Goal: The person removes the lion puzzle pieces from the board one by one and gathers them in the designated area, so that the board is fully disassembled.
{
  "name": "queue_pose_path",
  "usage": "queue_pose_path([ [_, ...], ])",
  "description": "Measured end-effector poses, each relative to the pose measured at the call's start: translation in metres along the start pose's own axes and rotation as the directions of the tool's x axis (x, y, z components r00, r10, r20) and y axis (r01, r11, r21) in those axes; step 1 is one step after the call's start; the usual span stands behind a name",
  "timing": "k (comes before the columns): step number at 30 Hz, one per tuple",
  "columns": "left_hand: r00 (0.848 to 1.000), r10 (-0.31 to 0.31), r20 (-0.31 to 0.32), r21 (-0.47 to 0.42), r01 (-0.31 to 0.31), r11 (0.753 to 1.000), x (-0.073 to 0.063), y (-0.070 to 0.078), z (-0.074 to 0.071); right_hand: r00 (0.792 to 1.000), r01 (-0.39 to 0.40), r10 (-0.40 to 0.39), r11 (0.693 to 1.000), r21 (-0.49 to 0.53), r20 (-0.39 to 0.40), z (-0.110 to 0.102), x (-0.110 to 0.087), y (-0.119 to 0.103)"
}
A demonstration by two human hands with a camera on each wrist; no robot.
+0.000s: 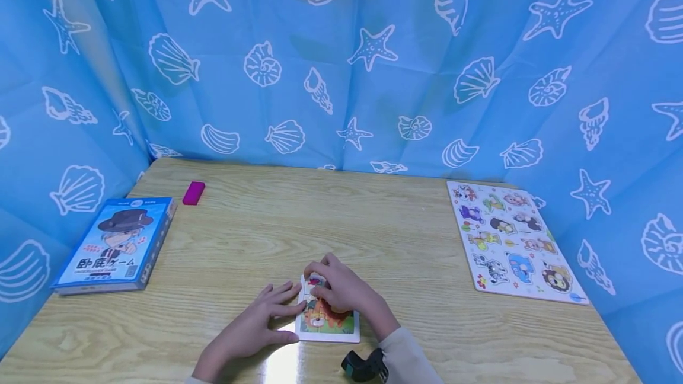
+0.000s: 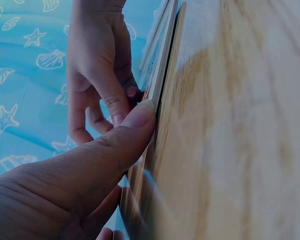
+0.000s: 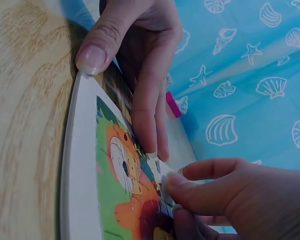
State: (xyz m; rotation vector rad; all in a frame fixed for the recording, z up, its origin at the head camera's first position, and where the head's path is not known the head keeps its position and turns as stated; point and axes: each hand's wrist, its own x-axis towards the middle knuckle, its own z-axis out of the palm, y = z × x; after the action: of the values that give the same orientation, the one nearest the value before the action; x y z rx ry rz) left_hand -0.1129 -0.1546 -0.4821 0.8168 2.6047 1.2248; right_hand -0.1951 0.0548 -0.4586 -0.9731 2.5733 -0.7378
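Note:
A small jigsaw puzzle [image 1: 332, 336] with a white border and an orange cartoon lion lies flat on the table. My left hand [image 1: 261, 320] spreads its fingers along the puzzle's left side. Its thumb [image 2: 140, 115] presses on the border's near corner, seen in the left wrist view. Over the upper part of the picture, my right hand [image 1: 341, 288] bends its fingers down. In the right wrist view, the right thumb and fingers [image 3: 190, 192] pinch a small pale puzzle piece at the picture's surface; most of it is hidden by the fingertips.
A blue game box [image 1: 114, 248] lies at the left, with a magenta block [image 1: 194, 193] behind it. On the right is a white board with animal pictures [image 1: 514, 242]. A blue shell-print curtain [image 1: 331, 64] encloses the table's back and sides. A black device [image 1: 363, 366] is at my right wrist.

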Motion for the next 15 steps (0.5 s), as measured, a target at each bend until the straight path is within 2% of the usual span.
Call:
queue_pose_path([
  [9,1.0,0.005,-0.003,0.002,-0.005,1.0,0.0,-0.001,0.0,0.999,0.037,-0.034,0.996,0.082,-0.035,0.001,-0.003,0.006],
  [15,1.0,-0.011,-0.004,0.004,0.011,1.0,0.0,0.0,0.001,0.998,0.049,-0.043,0.983,0.177,-0.037,0.002,-0.005,0.014],
])
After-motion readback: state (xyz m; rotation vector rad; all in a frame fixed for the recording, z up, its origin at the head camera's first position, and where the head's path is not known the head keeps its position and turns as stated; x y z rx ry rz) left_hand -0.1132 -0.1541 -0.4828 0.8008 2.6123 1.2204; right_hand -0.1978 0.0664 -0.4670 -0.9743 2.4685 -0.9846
